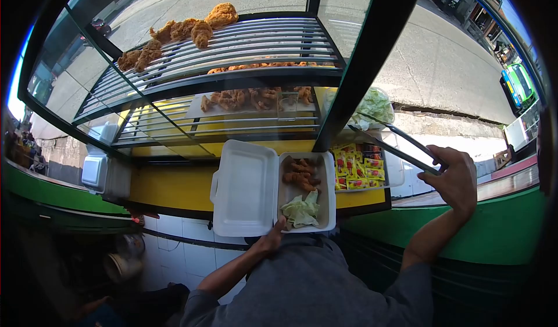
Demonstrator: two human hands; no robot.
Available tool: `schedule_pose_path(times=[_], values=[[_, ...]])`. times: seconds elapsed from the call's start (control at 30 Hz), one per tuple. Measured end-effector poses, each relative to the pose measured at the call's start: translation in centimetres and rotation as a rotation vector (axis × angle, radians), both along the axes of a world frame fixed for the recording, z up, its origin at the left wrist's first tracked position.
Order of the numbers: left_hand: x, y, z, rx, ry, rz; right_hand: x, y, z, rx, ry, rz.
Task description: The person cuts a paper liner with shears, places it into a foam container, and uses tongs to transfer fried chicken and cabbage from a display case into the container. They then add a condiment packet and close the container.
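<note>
My left hand [271,239] grips the near edge of an open white foam takeaway box [244,187], its thumb over the rim. Inside the right half lie pieces of fried chicken [301,176] and, nearer to me, some shredded cabbage [302,209]. My right hand [454,179] is closed around long metal tongs [407,142]. The tongs' tips reach to a heap of cut cabbage [375,107] in a clear plastic bag at the counter's far right; whether they pinch any leaf is hard to make out.
Sauce sachets [357,167] fill a clear tray right of the box. A glass case with a slatted rack [250,42] of fried chicken stands ahead, its dark post [366,54] between box and cabbage. Stacked foam boxes [96,173] stand left. Part of another person shows lower left.
</note>
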State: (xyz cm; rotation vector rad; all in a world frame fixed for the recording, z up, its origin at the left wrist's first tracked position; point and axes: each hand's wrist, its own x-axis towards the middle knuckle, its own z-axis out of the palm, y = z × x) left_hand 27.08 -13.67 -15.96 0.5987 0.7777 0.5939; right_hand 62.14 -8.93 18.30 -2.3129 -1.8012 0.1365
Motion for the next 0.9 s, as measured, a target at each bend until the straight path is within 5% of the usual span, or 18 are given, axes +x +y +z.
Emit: schedule_pose_path(times=[0.23,0.47,0.67,0.9], values=[[0.1,0.6,2.8,0.018,-0.009,-0.015,-0.5,5.3,-4.4,0.022,-0.24,0.029],[0.1,0.3,1.8,-0.052,0.017,-0.03,-0.3,1.6,-0.9,0.029,0.043,0.021],[0.3,0.1,1.8,-0.072,0.007,0.006,-0.9,-1.9,0.7,-0.228,0.202,0.371],[0.5,0.2,3.1,-0.067,0.003,0.045,0.6,0.8,0.3,-0.181,0.172,0.132]])
